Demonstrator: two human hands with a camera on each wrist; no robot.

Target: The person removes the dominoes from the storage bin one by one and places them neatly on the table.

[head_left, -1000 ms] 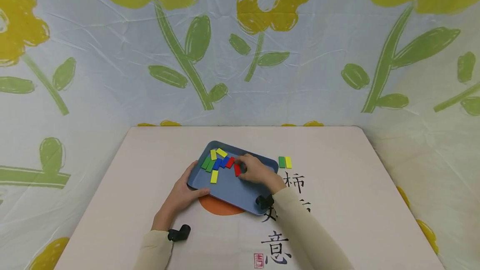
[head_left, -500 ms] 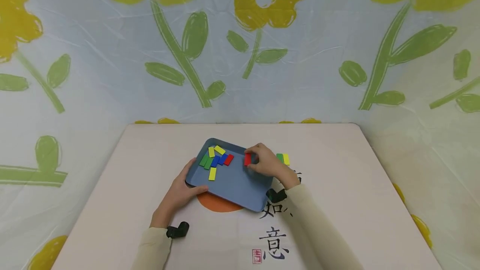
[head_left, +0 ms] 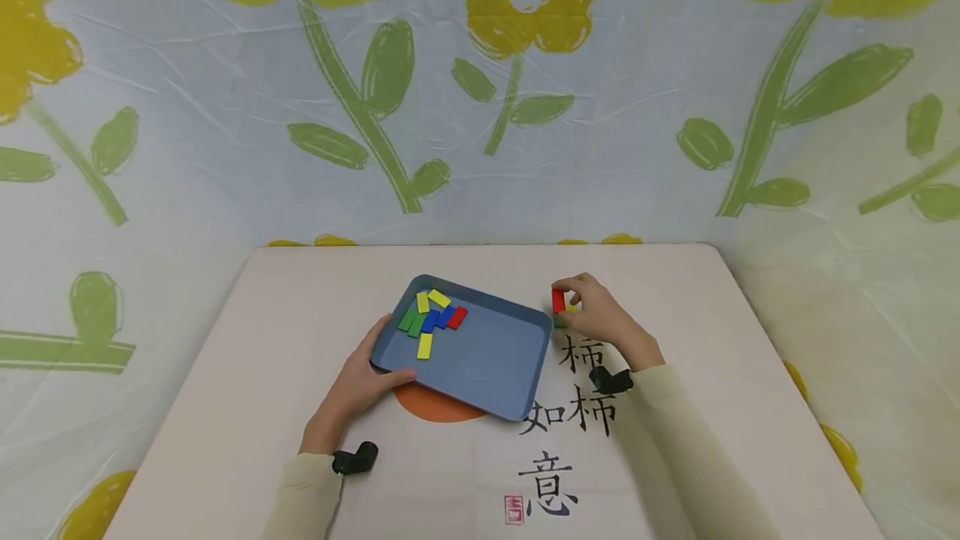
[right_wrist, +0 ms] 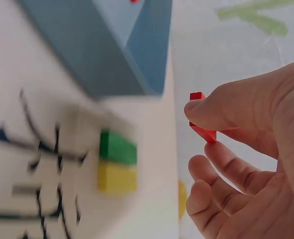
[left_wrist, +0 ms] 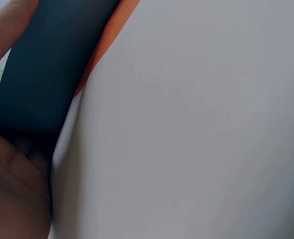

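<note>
My left hand (head_left: 358,390) grips the left corner of a blue-grey tray (head_left: 495,365), thumb along the near side. In the left wrist view, fingers partly vanish beneath the tray wall (left_wrist: 37,79). Off the tray's right end, my right hand (head_left: 603,315) pinches a small red rectangular block (head_left: 558,300) between thumb and fingers. The right wrist view has this red block (right_wrist: 203,122) held up, apart from a green block (right_wrist: 118,148) and a yellow block (right_wrist: 117,177) lying side by side on the table. In the head view, the hand partly hides that pair.
Several yellow, green and blue blocks and one red block (head_left: 457,318) lie in the tray's left part. The tabletop (head_left: 675,307) bears black brush characters (head_left: 550,486) and an orange shape (head_left: 435,407). A flower-printed cloth (head_left: 600,173) rises behind the table.
My right hand has lifted the red block from the tray and carried it right, past the rim, to above the green and yellow pair. The left hand stays on the tray.
</note>
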